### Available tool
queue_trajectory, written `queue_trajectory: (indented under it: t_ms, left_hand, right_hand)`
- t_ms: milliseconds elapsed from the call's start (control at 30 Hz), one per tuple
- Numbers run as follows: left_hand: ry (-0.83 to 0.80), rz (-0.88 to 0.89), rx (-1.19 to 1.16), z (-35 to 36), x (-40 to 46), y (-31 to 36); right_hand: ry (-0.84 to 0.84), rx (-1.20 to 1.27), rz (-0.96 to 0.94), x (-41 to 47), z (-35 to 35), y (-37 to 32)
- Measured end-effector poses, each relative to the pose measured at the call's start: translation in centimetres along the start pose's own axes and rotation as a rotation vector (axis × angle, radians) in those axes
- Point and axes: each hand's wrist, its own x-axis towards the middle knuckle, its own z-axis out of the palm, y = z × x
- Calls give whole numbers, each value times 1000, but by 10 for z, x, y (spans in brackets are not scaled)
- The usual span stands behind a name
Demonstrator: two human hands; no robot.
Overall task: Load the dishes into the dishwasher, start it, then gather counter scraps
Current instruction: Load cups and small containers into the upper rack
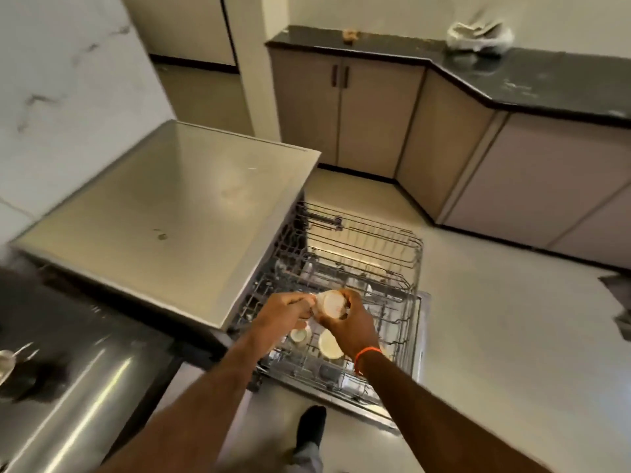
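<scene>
I stand over the pulled-out grey wire dishwasher rack, and both my hands meet above its near-left part. My right hand wraps its fingers around a small pale round cup, holding it with its pale round face turned up towards me, which looks like the way to turn it before seating it among the prongs. My left hand has its fingers curled at the cup's left side; the blur keeps me from telling whether they pinch the cup or something else small, so I cannot say what that hand holds. Just below my hands two more pale round dishes already sit in the rack side by side, so I judge loading is partly done and this cup goes near them. The steel-topped dishwasher body lies to my left, its door down beneath the rack. On the far black stone counter a crumpled white bag and a small brown scrap wait for gathering later
</scene>
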Motion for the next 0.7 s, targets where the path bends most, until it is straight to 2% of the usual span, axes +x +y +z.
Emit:
queue_trajectory:
  t_ms: [333, 500, 700]
  left_hand:
    - [-381, -114, 223, 103, 142, -23]
    - [-469, -170, 267, 124, 197, -60]
    - [-552, -207, 411, 137, 238, -95]
  right_hand:
    - [178, -98, 329, 83, -42, 123]
    - [216, -137, 507, 112, -30, 171]
    - [223, -208, 583, 129, -5, 207]
